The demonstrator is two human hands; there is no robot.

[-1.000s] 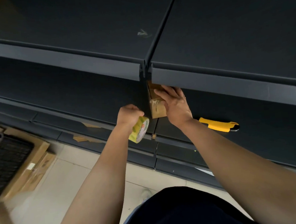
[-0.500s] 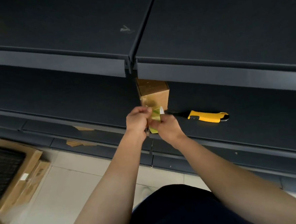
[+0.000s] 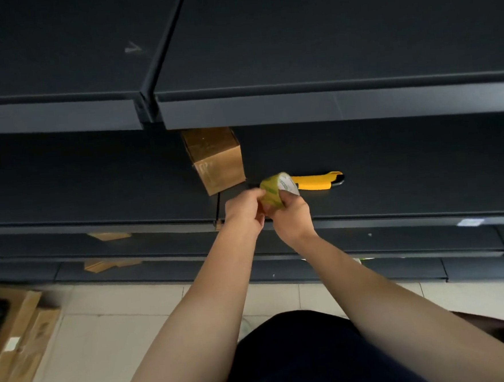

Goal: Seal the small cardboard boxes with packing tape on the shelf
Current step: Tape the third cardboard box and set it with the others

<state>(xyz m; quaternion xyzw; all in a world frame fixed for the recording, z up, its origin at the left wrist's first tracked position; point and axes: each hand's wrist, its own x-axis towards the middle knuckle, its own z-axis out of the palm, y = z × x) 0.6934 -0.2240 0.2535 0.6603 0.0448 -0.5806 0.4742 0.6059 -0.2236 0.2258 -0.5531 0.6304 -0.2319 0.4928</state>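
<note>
Hands: you pinch the tape roll (image 3: 276,192) between left hand (image 3: 245,210) and right hand (image 3: 290,216), above the shelf (image 3: 394,198) edge.
Roll: likely light, stiff, slick-faced; hold its rim.
Box (image 3: 216,159): untouched, just behind; probably light, crushable.
Knife (image 3: 318,181): beside it.

Single head-worn, wide-angle view, looking forward and steeply down from above the wearer's forearms, which enter from the lower edge and converge near frame centre. The camera faces a dark shelf unit (image 3: 364,200) at close range: its upper tier fills the top third of the frame, seen from above, and partly hides the tier below. The left hand (image 3: 243,210) and right hand (image 3: 291,218) lie near the middle. Beneath them, the wearer's dark clothing and a tiled floor (image 3: 86,351) occupy the bottom of the frame. Straight edges bow slightly toward the margins. No second view is provided, so no overlap applies.
</note>
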